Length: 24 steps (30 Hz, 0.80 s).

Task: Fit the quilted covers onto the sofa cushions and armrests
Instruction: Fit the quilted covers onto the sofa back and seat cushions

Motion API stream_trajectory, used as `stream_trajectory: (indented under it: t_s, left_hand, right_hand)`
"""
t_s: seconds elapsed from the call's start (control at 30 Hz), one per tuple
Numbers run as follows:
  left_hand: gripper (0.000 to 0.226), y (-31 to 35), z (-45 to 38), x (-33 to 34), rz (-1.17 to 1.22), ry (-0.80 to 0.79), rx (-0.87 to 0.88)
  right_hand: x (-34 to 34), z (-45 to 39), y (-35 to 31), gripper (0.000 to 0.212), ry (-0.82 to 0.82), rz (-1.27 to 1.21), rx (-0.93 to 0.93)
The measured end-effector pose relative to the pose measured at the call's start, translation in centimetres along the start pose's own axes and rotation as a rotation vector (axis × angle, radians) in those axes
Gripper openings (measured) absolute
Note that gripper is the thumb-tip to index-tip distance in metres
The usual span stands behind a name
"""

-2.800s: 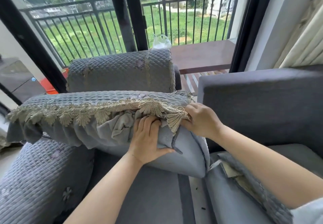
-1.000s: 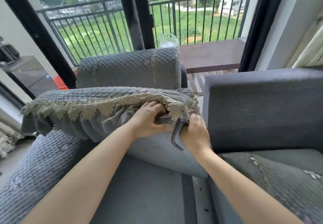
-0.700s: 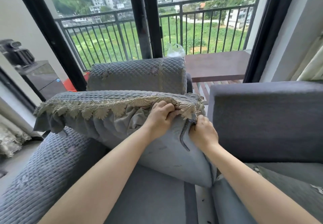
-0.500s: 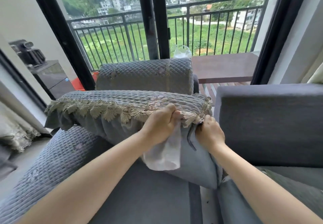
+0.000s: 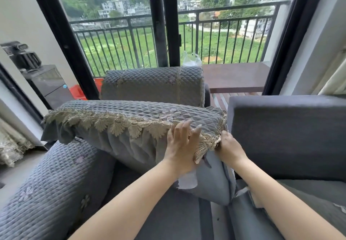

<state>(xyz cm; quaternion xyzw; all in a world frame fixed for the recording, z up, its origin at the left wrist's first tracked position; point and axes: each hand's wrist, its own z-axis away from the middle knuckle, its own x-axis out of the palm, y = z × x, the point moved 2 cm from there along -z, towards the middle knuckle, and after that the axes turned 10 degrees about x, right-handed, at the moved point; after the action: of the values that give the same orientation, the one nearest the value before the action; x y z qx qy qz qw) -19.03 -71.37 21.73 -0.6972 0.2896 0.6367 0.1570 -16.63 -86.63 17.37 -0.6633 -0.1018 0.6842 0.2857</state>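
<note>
So the cushion is being held tipped up on the sofa seat, its front edge facing the camera, and that looks deliberate: standing it up like this is keeping the open side of the cover within reach. The cover is already lying over the cushion's top, with the lace trim hanging along the front edge.

The left hand is lying flat against the cushion's front near its right corner, fingers spread and relaxed, not gripping anything. My guess is it's smoothing or pressing the fabric down. The right hand is at the cushion's right corner with its fingers curled tight around the bunched trim and cover edge, probably pulling the corner snug.

Behind the cushion, the armrest is already wearing its quilted cover, and so is the one to the cushion's left. The backrest to the cushion's right is looking bare.

Hard to make out: there's a pale bit of cloth sticking out below the left wrist, maybe a lining or a tag. The cushion's back and underside are hidden, so I can't tell how far the cover is wrapping round. Another cushion at the right of the seat is getting cut off by the right arm and the frame edge.
</note>
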Motion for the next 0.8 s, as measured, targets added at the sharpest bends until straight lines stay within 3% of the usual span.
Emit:
stream_trajectory:
  t_s: [0.1, 0.13, 0.27, 0.4, 0.47, 0.6, 0.67, 0.8]
  left_hand:
    - [0.100, 0.7, -1.9, -0.1, -0.127, -0.220, -0.039]
    - [0.098, 0.6, -2.3, -0.3, -0.162, -0.237, -0.044]
    - [0.077, 0.4, -2.4, -0.4, -0.223, -0.235, 0.006]
    - [0.072, -0.6, -2.9, -1.0, -0.189, -0.232, 0.085]
    - [0.070, -0.9, -3.3, -1.4, -0.159, -0.218, 0.103]
    - [0.048, -0.4, -4.6, -2.0, -0.225, -0.120, 0.084]
    - [0.040, 0.0, -5.4, -2.0, -0.270, -0.109, 0.030]
    - [0.046, 0.5, -6.8, -1.9, -0.308, -0.134, -0.056]
  right_hand:
    - [-0.4, 0.2, 1.1, 0.025, -0.013, -0.004, -0.115]
    - [-0.6, 0.6, 1.1, 0.028, 0.000, -0.012, -0.149]
    - [-0.7, 1.5, 1.1, 0.073, 0.089, -0.040, -0.230]
    - [-0.8, 0.9, 0.7, 0.085, 0.141, -0.025, -0.206]
    - [-1.3, 0.3, 0.6, 0.082, 0.152, 0.061, -0.251]
    - [-2.2, -0.9, 0.5, 0.043, 0.051, 0.229, -0.385]
    - [-3.1, -1.3, 0.6, 0.039, 0.119, 0.313, -0.458]
    - [-3.2, -1.0, 0.5, 0.042, 0.285, 0.438, -0.574]
